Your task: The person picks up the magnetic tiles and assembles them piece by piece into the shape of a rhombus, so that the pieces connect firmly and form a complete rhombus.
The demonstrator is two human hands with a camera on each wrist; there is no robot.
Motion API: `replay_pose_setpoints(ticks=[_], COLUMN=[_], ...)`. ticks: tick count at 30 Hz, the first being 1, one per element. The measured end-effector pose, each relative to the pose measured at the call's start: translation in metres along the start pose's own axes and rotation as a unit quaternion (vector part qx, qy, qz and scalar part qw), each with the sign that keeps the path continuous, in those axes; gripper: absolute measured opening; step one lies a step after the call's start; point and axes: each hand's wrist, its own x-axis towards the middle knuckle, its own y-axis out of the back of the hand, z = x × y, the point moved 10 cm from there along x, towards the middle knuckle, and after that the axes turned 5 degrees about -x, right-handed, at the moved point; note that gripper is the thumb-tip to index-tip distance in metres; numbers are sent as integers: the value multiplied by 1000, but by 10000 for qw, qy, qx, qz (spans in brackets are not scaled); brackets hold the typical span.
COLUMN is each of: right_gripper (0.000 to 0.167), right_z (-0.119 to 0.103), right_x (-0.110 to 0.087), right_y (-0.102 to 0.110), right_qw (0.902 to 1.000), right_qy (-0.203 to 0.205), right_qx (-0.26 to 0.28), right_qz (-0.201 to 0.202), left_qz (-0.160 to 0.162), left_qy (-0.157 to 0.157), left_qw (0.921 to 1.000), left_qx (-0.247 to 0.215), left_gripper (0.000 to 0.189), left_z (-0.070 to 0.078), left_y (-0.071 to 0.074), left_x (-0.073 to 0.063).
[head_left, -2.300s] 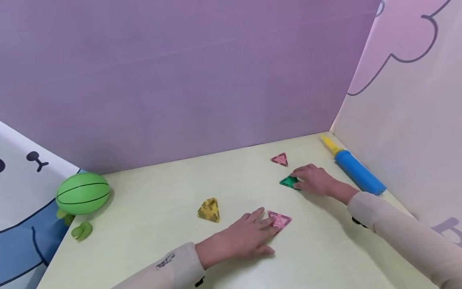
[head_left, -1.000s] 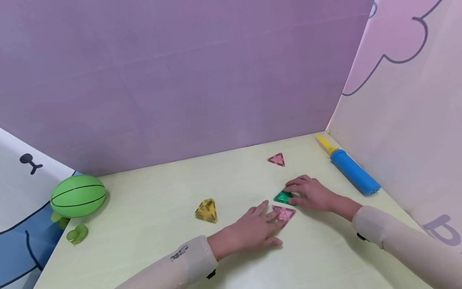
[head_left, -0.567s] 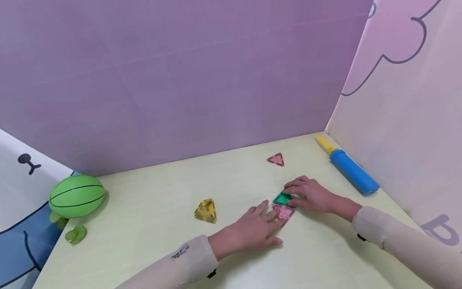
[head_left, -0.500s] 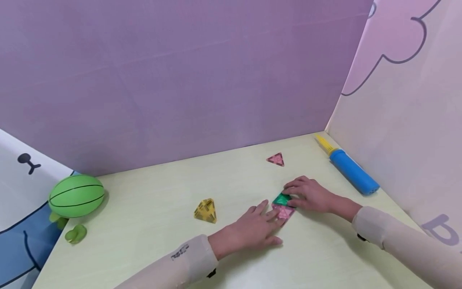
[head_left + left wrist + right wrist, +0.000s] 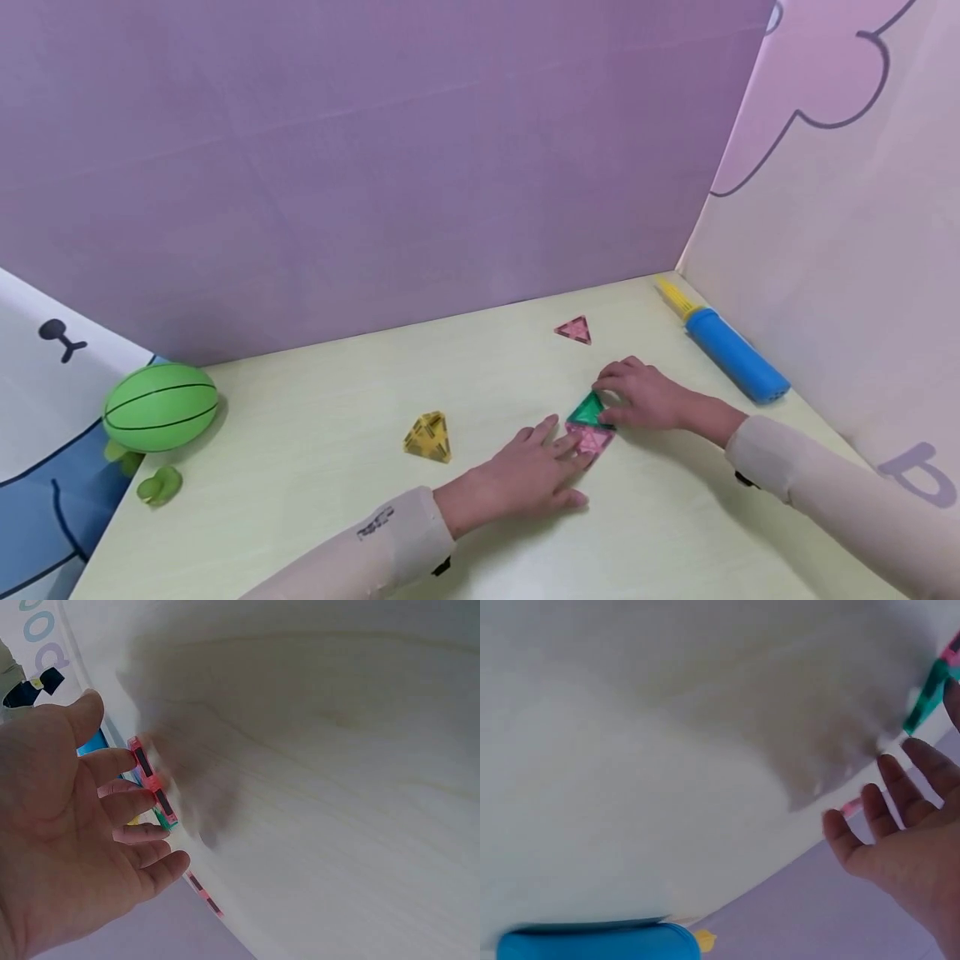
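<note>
In the head view my left hand (image 5: 519, 477) lies flat, its extended fingers resting on a pink triangular magnetic tile (image 5: 599, 437). A green triangular magnetic tile (image 5: 587, 412) meets that tile edge to edge on its far side. Right beside the green tile is my right hand (image 5: 647, 395), fingers loosely spread and the thumb close to or touching its edge. In the right wrist view the fingers stand apart from the green tile (image 5: 928, 696). From the left wrist camera, fingertips of the left hand (image 5: 82, 817) meet the rim of the pink tile (image 5: 154, 780).
Further back lies another pink triangular tile (image 5: 575, 330). Yellow magnetic tiles (image 5: 428, 437) form a small shape left of the hands. A blue hand pump (image 5: 735, 354) lies by the right wall. A green balloon (image 5: 161, 407) and a small green toy (image 5: 160, 486) are at far left.
The right hand slid the green tile toward me until it met the pink tile held under the left hand. Its fingers have since lifted off and drawn slightly back. The left hand stays put lately.
</note>
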Motion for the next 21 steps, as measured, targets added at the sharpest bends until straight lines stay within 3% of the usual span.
replay_pose_setpoints(ticks=[6,13,21], right_gripper=[48,43,40], right_z=[1,-4,-1], right_x=[4,6,14], right_y=[0,3,-1], right_qw=[9995,9993,9968], right_qy=[-113,-126,-519], right_qx=[-69,99,424], right_qz=[-294,-335,-444], left_qz=[12,113,97], left_qy=[-10,-82,-26], left_qw=[10000,9997,9998], left_qx=[49,213,186], left_gripper=[66,64,61], left_z=[2,4,2], left_y=[1,3,4], left_x=[2,5,3])
